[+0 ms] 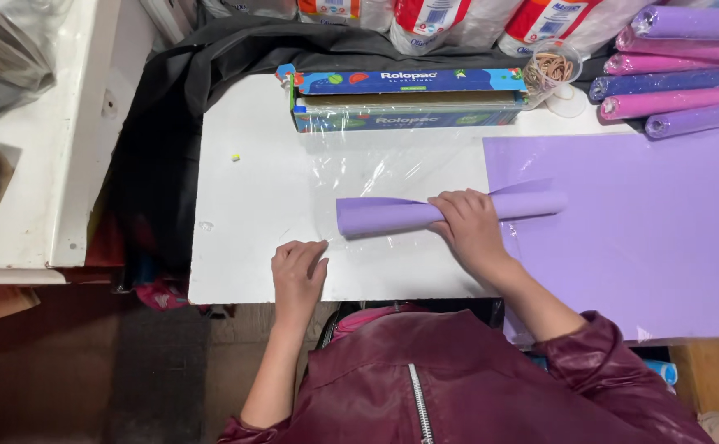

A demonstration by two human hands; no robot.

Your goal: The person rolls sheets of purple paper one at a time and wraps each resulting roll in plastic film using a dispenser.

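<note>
White bench [244,189] w/ a big flat lilac sheet [647,238] on its right side, cling-film box [405,99] at the far edge, clear film [359,177] pulled out toward me. My right hand [468,224] is closed over the rolled lilac paper [392,215], which lies across the film mid-bench. Left hand [298,271] holds nothing, fingers curled, pressing the film's near edge; small cup of rubber bands [550,67] by the box.
</note>
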